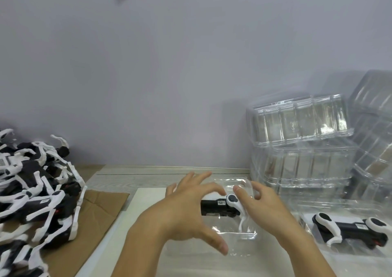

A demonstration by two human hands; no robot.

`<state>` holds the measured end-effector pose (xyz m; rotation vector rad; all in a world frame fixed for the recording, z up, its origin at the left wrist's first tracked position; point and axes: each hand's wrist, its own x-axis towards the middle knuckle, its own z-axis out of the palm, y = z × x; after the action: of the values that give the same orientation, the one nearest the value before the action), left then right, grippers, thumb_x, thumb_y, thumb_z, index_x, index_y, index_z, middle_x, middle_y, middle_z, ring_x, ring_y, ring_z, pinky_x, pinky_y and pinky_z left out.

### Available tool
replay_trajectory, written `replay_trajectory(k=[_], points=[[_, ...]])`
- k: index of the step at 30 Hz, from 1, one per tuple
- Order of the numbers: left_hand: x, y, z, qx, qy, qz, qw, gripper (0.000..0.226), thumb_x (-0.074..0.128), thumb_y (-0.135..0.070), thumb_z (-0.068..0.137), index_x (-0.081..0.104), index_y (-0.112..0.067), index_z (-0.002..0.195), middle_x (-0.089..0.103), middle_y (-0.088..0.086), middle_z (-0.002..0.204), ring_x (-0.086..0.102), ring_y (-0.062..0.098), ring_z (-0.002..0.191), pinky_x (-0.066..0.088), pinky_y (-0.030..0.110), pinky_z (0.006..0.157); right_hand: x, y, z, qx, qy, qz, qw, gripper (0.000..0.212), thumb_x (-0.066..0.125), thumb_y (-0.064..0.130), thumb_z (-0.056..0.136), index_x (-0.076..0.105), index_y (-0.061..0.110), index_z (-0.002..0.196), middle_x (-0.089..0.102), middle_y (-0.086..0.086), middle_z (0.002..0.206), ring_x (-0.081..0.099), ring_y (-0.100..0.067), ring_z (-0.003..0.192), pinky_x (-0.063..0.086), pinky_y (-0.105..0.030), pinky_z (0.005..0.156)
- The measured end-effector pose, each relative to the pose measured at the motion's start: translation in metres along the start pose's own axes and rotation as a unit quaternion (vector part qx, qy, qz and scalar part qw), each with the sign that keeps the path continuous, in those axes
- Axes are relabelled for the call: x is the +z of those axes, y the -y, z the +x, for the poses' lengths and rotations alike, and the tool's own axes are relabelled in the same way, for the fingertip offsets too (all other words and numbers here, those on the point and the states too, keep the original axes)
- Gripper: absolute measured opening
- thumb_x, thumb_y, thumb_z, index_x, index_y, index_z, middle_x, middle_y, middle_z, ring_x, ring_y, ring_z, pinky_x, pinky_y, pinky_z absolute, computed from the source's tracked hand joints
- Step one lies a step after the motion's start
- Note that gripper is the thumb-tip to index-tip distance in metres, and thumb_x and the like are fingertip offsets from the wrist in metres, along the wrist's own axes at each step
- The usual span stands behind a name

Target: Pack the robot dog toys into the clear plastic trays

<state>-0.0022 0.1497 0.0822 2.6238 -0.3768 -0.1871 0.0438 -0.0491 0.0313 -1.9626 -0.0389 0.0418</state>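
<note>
A black and white robot dog toy (214, 205) lies on its side in a clear plastic tray (233, 232) at the middle of the table. My left hand (182, 211) hovers over the toy's left end with fingers spread and slightly bent, hiding that end. My right hand (265, 209) is at the toy's right end, its thumb touching the white hip joint and its fingers loose. A second toy (350, 228) lies in another clear tray at the right. A big pile of loose robot dog toys (36, 194) is heaped at the left.
Stacks of empty clear trays (301, 149) stand at the back right against the wall. Brown cardboard (99, 209) lies under the pile's edge, and a white sheet (146, 196) lies under the middle tray. A grey wall closes off the table's far side.
</note>
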Motion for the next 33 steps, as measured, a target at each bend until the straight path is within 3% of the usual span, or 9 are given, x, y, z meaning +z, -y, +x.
replay_trajectory(k=[5,9,13,16,19,22,26,29,33], points=[[0.005,0.002,0.005,-0.053,0.047,0.056,0.996,0.095,0.091,-0.057,0.050,0.035,-0.060,0.127,-0.023,-0.024,0.158,-0.034,0.013,0.144,-0.017,0.054,0.118,-0.002,0.000,0.000,0.003,0.004,-0.009,1.000,0.013,0.060,0.050,0.090,0.063,0.040,0.099,0.071,0.011,0.093,0.064,-0.002,0.087,0.048,-0.023,0.074],[0.019,0.005,0.009,-0.033,0.024,0.071,0.997,0.083,0.089,-0.053,0.056,0.034,-0.055,0.119,-0.006,-0.018,0.160,-0.021,0.013,0.149,-0.016,0.049,0.118,0.000,0.000,0.000,0.003,0.010,-0.027,1.000,0.010,0.056,0.049,0.093,0.059,0.039,0.094,0.065,0.021,0.094,0.059,0.003,0.089,0.042,-0.021,0.071],[0.025,0.009,0.010,-0.006,-0.027,0.058,0.998,0.075,0.084,-0.056,0.057,0.037,-0.054,0.115,0.017,-0.018,0.140,0.001,-0.005,0.126,0.005,0.040,0.119,-0.001,0.000,0.001,0.013,0.016,-0.019,1.000,0.017,0.053,0.050,0.095,0.059,0.038,0.084,0.063,0.022,0.092,0.056,0.002,0.089,0.042,-0.021,0.073],[0.024,0.008,0.010,0.006,-0.060,0.058,0.997,0.076,0.081,-0.060,0.054,0.037,-0.057,0.115,0.016,-0.022,0.134,0.005,0.007,0.129,0.030,0.036,0.107,-0.002,0.000,0.002,0.017,0.004,0.006,1.000,0.031,0.047,0.057,0.095,0.064,0.033,0.104,0.066,0.012,0.107,0.060,-0.009,0.104,0.044,-0.031,0.091],[0.023,0.006,0.011,0.033,-0.118,0.090,0.988,0.075,0.076,-0.065,0.055,0.036,-0.056,0.117,0.011,-0.023,0.138,0.002,0.011,0.135,0.032,0.035,0.105,-0.005,0.003,0.003,0.033,-0.003,0.090,0.995,0.041,0.034,0.062,0.098,0.060,0.038,0.118,0.064,0.012,0.115,0.060,-0.012,0.110,0.044,-0.036,0.097],[0.017,0.007,0.011,0.060,-0.186,0.137,0.971,0.074,0.072,-0.070,0.055,0.040,-0.051,0.119,0.012,-0.018,0.141,0.002,0.014,0.138,0.019,0.036,0.114,-0.008,0.009,0.001,0.039,-0.005,0.199,0.979,0.040,0.028,0.058,0.101,0.065,0.042,0.102,0.075,0.015,0.094,0.071,-0.007,0.085,0.048,-0.031,0.077],[0.005,0.008,0.008,0.090,-0.247,0.180,0.948,0.072,0.073,-0.068,0.057,0.044,-0.048,0.120,0.014,-0.014,0.141,0.003,0.014,0.143,-0.009,0.041,0.119,-0.010,0.010,0.003,0.033,-0.023,0.268,0.963,0.045,0.030,0.056,0.101,0.069,0.036,0.113,0.071,-0.001,0.115,0.067,-0.025,0.105,0.049,-0.047,0.099],[-0.002,0.006,0.006,0.104,-0.280,0.193,0.935,0.073,0.076,-0.064,0.057,0.045,-0.046,0.120,0.014,-0.009,0.145,0.006,0.017,0.145,-0.016,0.036,0.118,-0.010,0.011,0.004,0.028,-0.025,0.303,0.952,0.045,0.033,0.053,0.102,0.072,0.033,0.112,0.072,-0.004,0.113,0.067,-0.027,0.106,0.049,-0.047,0.098],[-0.005,0.000,0.002,0.109,-0.284,0.149,0.941,0.072,0.073,-0.066,0.058,0.043,-0.049,0.121,0.017,-0.009,0.148,0.006,0.013,0.142,0.017,0.035,0.115,-0.011,0.011,0.005,0.024,-0.031,0.335,0.941,0.043,0.034,0.048,0.103,0.072,0.028,0.112,0.075,-0.003,0.108,0.068,-0.024,0.098,0.047,-0.038,0.079]])
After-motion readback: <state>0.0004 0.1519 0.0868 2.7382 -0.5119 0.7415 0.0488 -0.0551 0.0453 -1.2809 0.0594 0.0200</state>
